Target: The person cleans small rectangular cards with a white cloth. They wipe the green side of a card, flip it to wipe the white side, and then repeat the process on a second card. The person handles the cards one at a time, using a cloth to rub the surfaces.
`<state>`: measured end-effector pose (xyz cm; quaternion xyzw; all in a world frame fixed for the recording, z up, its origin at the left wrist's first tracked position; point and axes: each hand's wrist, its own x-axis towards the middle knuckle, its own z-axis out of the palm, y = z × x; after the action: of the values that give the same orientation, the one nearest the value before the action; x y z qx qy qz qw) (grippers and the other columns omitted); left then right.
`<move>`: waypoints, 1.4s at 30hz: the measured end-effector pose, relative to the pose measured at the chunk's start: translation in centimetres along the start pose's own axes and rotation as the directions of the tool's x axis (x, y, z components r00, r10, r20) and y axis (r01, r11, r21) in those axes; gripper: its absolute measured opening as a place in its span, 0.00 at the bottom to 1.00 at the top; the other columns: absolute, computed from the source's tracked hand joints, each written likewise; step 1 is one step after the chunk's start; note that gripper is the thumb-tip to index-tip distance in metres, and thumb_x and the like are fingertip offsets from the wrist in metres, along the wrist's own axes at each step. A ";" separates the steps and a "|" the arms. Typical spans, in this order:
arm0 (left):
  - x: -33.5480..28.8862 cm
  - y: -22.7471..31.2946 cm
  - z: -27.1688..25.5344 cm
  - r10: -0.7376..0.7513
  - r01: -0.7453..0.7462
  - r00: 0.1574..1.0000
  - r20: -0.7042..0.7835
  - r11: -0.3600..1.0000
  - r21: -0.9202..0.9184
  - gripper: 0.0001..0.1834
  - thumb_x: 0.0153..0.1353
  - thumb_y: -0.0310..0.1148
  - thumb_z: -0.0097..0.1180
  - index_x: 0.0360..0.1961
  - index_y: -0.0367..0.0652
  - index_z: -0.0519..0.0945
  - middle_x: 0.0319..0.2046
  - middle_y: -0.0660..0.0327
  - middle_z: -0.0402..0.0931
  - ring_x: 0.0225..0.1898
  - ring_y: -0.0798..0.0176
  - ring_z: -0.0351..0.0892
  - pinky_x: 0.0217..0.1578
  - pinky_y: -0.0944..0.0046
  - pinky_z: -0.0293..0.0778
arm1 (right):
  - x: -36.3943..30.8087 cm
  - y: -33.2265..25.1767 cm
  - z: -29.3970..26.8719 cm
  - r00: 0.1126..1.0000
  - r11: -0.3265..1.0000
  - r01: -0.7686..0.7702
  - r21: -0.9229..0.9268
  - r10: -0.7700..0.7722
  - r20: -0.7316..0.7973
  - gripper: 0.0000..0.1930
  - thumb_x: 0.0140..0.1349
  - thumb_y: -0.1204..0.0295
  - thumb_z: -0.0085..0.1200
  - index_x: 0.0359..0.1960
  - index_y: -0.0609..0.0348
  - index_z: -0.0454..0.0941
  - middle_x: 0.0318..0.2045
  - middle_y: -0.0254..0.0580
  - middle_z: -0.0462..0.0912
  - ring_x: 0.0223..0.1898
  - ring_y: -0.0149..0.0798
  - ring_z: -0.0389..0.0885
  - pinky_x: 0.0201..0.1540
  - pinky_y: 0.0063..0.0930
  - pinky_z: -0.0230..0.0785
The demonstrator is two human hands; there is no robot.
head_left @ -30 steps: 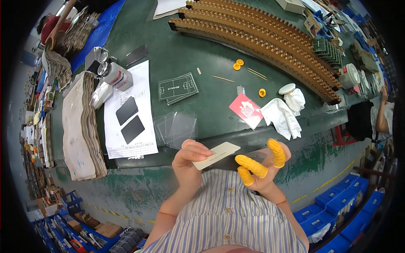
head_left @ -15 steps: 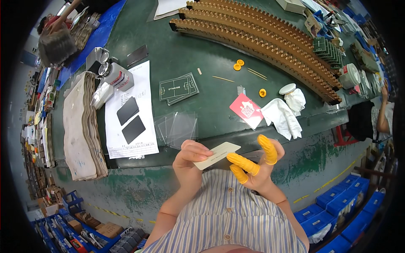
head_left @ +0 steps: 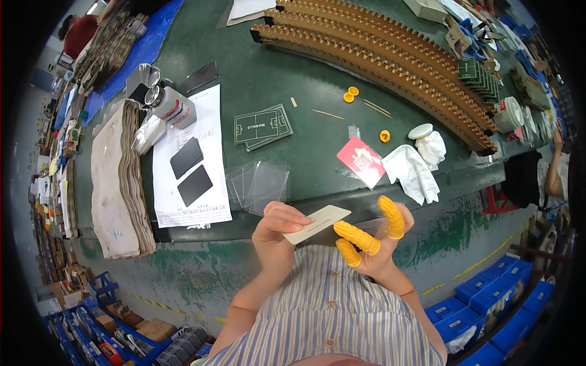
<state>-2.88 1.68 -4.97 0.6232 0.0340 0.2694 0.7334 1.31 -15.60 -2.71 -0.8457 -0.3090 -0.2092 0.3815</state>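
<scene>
A pale cream card (head_left: 318,224) with a line of print is pinched at its left end by my left hand (head_left: 278,230), just off the table's near edge. Close to the card's right side is my right hand (head_left: 377,244), yellow finger cots on its thumb and fingers. Those fingers are spread, with nothing between them. Beyond the hands lie several clear plastic sheets (head_left: 259,186) and a small stack of green cards (head_left: 262,127) with a pitch pattern. A red card (head_left: 361,161) lies beside a crumpled white cloth (head_left: 412,174).
Long brown slotted racks (head_left: 372,67) span the far right. On the left, a metal can (head_left: 174,108) and black cards (head_left: 195,185) rest on a paper sheet (head_left: 190,213), beside a stack of worn cloths (head_left: 115,183). Rolled yellow finger cots (head_left: 349,94) and thin sticks (head_left: 376,108) lie mid-table.
The view has shifted slightly. My left hand still holds the card, and my right hand stays beside it with fingers apart. At the far left, the other person has moved.
</scene>
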 end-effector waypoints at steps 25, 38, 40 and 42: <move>0.1 0.0 0.2 -0.004 0.003 1.000 0.015 1.000 0.021 0.12 0.46 0.19 0.61 0.26 0.48 0.74 0.30 0.62 0.80 0.36 0.64 0.74 0.43 0.65 0.64 | 0.2 -0.7 0.7 0.996 0.998 0.055 -0.008 -0.054 0.070 0.16 0.46 0.61 0.64 0.40 0.27 0.83 0.54 0.42 0.59 0.54 0.47 0.54 0.53 0.37 0.53; 0.0 0.2 0.3 -0.001 0.001 1.000 -0.016 1.000 0.016 0.12 0.47 0.17 0.60 0.26 0.48 0.73 0.29 0.63 0.80 0.36 0.64 0.73 0.42 0.65 0.65 | 0.7 -0.4 0.0 1.000 0.999 -0.002 -0.045 0.002 -0.011 0.15 0.47 0.62 0.64 0.40 0.34 0.84 0.54 0.40 0.65 0.50 0.45 0.58 0.50 0.34 0.57; 0.0 0.2 0.3 0.001 -0.001 1.000 -0.019 1.000 0.019 0.12 0.47 0.18 0.60 0.26 0.48 0.73 0.29 0.63 0.80 0.35 0.64 0.73 0.42 0.66 0.65 | 0.6 -0.4 0.1 1.000 0.999 -0.008 -0.031 0.007 -0.012 0.15 0.48 0.62 0.63 0.40 0.34 0.84 0.54 0.40 0.65 0.50 0.45 0.57 0.50 0.34 0.57; 0.1 0.3 0.3 0.002 -0.002 1.000 -0.020 1.000 0.019 0.12 0.47 0.18 0.60 0.26 0.48 0.73 0.29 0.63 0.80 0.35 0.64 0.73 0.41 0.66 0.65 | 0.6 -0.3 0.2 0.999 1.000 -0.011 -0.009 0.010 -0.040 0.15 0.48 0.62 0.63 0.40 0.35 0.84 0.54 0.41 0.65 0.50 0.45 0.57 0.51 0.34 0.57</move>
<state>-2.79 1.41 -4.64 0.6274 0.0434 0.2759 0.7269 1.54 -15.10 -2.36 -0.8448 -0.2959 -0.2255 0.3845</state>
